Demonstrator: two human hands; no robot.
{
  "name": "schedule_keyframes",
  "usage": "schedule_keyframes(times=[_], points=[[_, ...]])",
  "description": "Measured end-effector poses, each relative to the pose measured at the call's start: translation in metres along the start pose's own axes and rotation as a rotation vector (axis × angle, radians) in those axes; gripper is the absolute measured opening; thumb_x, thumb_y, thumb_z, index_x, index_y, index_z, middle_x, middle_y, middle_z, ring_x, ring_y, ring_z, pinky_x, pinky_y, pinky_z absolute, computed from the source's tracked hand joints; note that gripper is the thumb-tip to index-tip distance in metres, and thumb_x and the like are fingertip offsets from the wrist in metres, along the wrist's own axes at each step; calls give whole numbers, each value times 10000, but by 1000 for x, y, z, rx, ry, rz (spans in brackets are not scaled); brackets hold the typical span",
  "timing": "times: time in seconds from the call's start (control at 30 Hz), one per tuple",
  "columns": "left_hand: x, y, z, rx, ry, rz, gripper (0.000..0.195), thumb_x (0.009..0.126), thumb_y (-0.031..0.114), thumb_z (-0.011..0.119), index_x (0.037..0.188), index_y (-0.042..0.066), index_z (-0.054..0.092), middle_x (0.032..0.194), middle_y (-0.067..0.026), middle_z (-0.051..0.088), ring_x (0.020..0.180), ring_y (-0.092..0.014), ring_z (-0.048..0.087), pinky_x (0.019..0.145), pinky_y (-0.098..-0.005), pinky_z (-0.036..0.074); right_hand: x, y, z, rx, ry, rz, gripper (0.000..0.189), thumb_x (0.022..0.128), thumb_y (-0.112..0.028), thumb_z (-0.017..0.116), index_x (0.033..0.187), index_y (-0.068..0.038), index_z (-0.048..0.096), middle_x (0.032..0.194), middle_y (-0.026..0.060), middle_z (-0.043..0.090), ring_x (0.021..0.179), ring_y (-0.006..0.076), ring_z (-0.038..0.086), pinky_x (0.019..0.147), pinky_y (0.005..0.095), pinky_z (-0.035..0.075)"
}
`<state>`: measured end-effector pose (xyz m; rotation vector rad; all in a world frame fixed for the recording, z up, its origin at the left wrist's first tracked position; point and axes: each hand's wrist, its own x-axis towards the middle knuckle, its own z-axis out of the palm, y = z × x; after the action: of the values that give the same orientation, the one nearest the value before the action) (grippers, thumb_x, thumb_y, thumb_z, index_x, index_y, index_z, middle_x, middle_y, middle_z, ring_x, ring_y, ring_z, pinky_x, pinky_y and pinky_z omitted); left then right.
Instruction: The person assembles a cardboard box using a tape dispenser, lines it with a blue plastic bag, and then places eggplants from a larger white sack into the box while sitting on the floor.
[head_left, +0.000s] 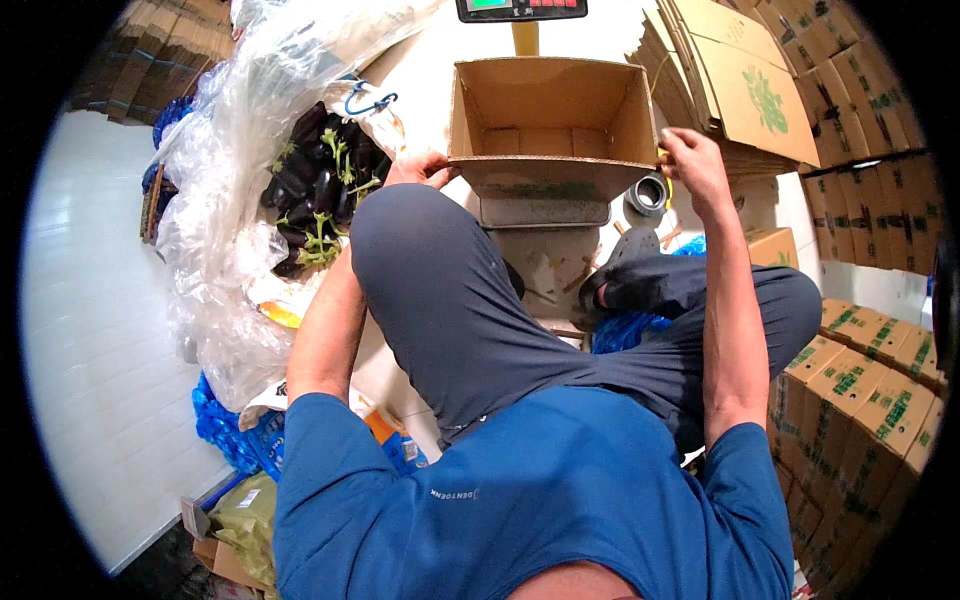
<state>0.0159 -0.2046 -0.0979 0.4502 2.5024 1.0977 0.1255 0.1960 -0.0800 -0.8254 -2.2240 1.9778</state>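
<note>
An open-topped cardboard box (555, 180) stands upright in front of me on the metal platform (546, 214) of a weighing scale. Only bare cardboard shows on the part of its inside that I can see. My left hand (421, 168) has its thumb and fingers at the box's near left corner, beside my raised knee. At the near right corner is my right hand (694, 161), its fingers curled. A bit of something yellow shows by those fingertips; whether they grip it or the box is unclear. Left of the box, dark purple eggplants (326, 187) with green stems fill a plastic-lined sack.
The scale's display (522, 9) is beyond the box. A tape roll (648, 196) lies near its right side. Flattened cartons (757, 97) lean at the right, with stacked cartons (855, 382) behind. Clear plastic sheeting (217, 195) bulges on the left. A blue hook (370, 100) holds the sack's edge.
</note>
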Motion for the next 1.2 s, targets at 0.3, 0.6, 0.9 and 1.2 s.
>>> schedule_keyframes(times=[0.3, 0.6, 0.9, 1.2], points=[[2, -33, 9, 104, -45, 64, 355, 834, 163, 738, 1133, 19, 612, 949, -157, 702, 810, -253, 697, 730, -381, 548, 119, -17, 3, -204, -95, -53, 614, 912, -373, 673, 1391, -18, 526, 1141, 130, 666, 956, 190, 631, 768, 338, 526], [4, 10, -1, 312, 23, 548, 540, 724, 106, 824, 1233, 130, 645, 1559, -167, 312, 1303, -361, 503, 982, -410, 521, 142, -11, -5, 225, -273, 149, 253, 945, -286, 645, 1076, -81, 716, 973, 18, 702, 860, 117, 638, 729, 261, 506], [14, 15, 6, 315, 32, 562, 455, 750, 98, 770, 1184, 97, 633, 1469, -157, 411, 986, -316, 649, 816, -393, 559, 184, 58, -38, 200, 517, -80, 243, 997, -201, 574, 1072, 15, 654, 815, 114, 678, 672, 147, 669, 568, 272, 582], [41, 17, -31, 49, 260, 562, 528, 946, 116, 637, 1432, 38, 446, 1391, -154, 509, 900, -190, 640, 780, -319, 543, 160, -29, -118, -691, 117, -258, 317, 921, -268, 639, 1115, -25, 702, 958, 144, 726, 857, 198, 694, 775, 344, 565]])
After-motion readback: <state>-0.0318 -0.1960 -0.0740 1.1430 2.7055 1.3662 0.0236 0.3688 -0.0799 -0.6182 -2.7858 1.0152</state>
